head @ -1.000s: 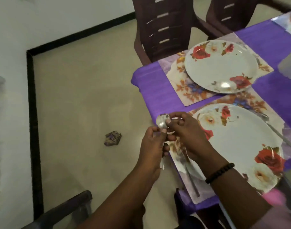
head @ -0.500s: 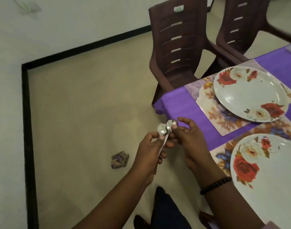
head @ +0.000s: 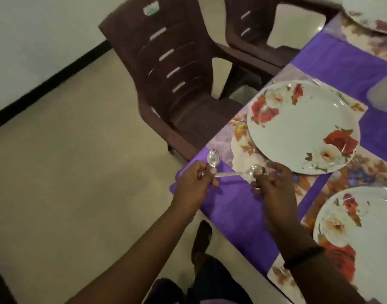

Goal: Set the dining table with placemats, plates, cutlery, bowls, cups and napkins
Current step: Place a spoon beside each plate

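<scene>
My left hand (head: 194,183) grips a steel spoon (head: 213,158) whose bowl sticks up above the fingers. A second steel spoon (head: 256,170) is pinched at its bowl by my right hand (head: 273,183), and its handle runs left toward the left hand. Both hands hover over the corner of the table's purple cloth (head: 236,207). Just right of them a white plate with red roses (head: 302,128) lies on a floral placemat (head: 241,148). Another rose plate (head: 363,235) sits on its own placemat (head: 282,275) at the lower right.
Two dark brown plastic chairs (head: 177,84) stand at the table's far side. A third plate (head: 372,16) shows at the top right corner, and a pale blurred object (head: 383,95) at the right edge. Beige floor lies to the left. My foot (head: 201,240) is below the table edge.
The two spoons were held together in both hands; now my right hand has drawn one spoon away to the right, over the table corner. The view has swung toward the farther place setting.
</scene>
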